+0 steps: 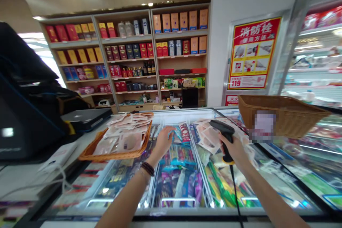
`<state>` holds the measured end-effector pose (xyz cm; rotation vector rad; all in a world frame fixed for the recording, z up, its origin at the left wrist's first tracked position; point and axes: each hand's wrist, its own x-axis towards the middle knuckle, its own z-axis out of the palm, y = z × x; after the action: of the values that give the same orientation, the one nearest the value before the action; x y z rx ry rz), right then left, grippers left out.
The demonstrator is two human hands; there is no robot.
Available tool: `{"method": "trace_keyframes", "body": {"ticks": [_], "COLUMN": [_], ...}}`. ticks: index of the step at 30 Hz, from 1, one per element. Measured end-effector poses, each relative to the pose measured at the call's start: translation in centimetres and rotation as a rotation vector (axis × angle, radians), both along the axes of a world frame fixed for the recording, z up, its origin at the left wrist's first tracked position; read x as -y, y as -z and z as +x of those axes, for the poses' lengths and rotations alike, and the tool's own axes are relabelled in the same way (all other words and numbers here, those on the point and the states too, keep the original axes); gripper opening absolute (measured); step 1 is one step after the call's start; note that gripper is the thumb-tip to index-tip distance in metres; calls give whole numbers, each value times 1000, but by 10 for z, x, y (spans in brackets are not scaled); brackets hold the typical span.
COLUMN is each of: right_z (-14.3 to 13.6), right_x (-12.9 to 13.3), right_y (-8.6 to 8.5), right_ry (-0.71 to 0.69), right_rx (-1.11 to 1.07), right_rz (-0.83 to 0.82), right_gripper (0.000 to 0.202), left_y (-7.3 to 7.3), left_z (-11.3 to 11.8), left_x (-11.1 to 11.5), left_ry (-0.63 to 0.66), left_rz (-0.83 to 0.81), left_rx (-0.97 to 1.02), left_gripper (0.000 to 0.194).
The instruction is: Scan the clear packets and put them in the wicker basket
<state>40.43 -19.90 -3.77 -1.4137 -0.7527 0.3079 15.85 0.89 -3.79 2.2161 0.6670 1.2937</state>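
My right hand [233, 148] is wrapped around the handle of a black barcode scanner [223, 128], whose cord runs down to the front edge. Under the scanner head lies a loose pile of pale flat packets [208, 135] on the freezer glass. My left hand [166, 136], a dark beaded bracelet at its wrist, reaches over the middle of the freezer. Its thumb and fingers look apart, with a light-blue wrapper [176, 134] showing between and beyond them; no grip on it can be made out. Left of this hand, a wicker basket [107, 156] holds many similar packets [130, 140].
Beneath the glass, the chest freezer [165, 217] holds colourful wrapped ice creams [177, 156] in wire baskets. A brown woven basket [294, 128] stands at right. Dark checkout equipment [24, 114] and a white cable [62, 178] are at left. Stocked shelves [128, 39] line the back wall.
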Motion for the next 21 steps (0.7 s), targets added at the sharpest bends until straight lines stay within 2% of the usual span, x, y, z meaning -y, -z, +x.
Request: {"method": "trace_keyframes", "body": {"ticks": [2,5,8,10,12,15,19,21], "right_z": [-24,-62,-93,-108,-117,-122,-118,-116], "right_x": [-25,-55,-76,-84,-89,-89,-85,-84], "right_y": [-2,-7,-7,-2,5,12,13,12], "right_ry": [-104,-248,-327,-372,-418,-455,-418,-397], "right_rx": [-26,-29,-39,-46,-41,-42,-61,-80], "right_rz": [2,23,2,-24,-50,-79,-107,-121], "right_gripper": [51,53,51,49,46,45,46,47], "left_y": [-16,-30,-31,-25,-19,-14,-20,-25], "left_z": [-33,-74,-108,-129,-149,-175,-188,-185], "left_x": [-5,-11,-22,-32,-44,-54,-45,-37], "left_ry": [-129,-416,-681,-801,-828,-785,-801,-740], "left_rz": [69,166,169,94,-14,-91,45,155], "left_rx": [4,-67,-176,-260,-375,-534,-534,-486], "left_gripper": [29,37,54,61,59,54,43,34]}}
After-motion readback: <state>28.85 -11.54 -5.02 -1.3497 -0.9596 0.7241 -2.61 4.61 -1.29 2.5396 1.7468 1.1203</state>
